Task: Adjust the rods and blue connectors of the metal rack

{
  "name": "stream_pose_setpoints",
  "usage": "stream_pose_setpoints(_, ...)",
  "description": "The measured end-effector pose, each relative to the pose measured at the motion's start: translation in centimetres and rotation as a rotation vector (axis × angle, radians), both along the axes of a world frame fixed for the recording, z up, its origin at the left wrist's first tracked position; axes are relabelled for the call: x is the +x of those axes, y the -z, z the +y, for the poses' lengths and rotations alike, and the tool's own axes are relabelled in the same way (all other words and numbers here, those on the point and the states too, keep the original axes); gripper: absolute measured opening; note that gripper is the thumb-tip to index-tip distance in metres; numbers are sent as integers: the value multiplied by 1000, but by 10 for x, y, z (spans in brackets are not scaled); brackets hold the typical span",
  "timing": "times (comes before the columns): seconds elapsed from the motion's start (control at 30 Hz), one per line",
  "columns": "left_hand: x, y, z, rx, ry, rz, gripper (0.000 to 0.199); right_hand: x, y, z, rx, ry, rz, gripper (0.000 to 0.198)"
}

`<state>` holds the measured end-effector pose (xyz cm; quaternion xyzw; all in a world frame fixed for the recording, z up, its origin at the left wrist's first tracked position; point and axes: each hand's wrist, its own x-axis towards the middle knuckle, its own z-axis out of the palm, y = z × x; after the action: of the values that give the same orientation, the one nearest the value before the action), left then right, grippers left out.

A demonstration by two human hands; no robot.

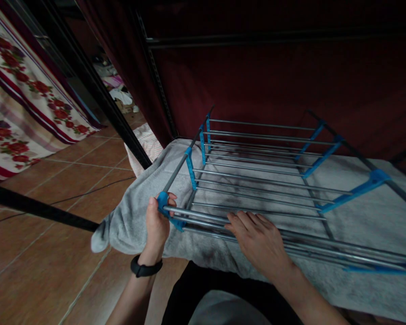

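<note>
A shoe rack (257, 188) of thin metal rods and blue plastic brackets lies across a grey blanket. My left hand (158, 221), with a black band on the wrist, is closed around the blue bracket (162, 201) at the rack's near left corner. Further right, my right hand (255, 237) rests over the near metal rods (203, 216), its fingers bent around them from above. The undersides of those fingers are hidden. Other blue brackets (365, 187) join the rods to the dark side tubes on both sides.
The grey blanket (128, 212) covers a bed-like surface and hangs over its edge. Black metal posts (98, 99) frame it on the left, and a dark red curtain (257, 81) hangs behind. A cable (88, 194) crosses the tiled floor (30, 253). Flowered curtains (23, 104) hang at far left.
</note>
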<state>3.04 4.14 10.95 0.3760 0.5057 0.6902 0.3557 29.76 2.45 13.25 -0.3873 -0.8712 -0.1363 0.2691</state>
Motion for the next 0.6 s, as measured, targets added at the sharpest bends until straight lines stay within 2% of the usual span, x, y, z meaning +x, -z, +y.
stream_pose_setpoints(0.6, 1, 0, 0, 5, -3, 15, 66, 0, 0, 0, 6, 4, 47, 15)
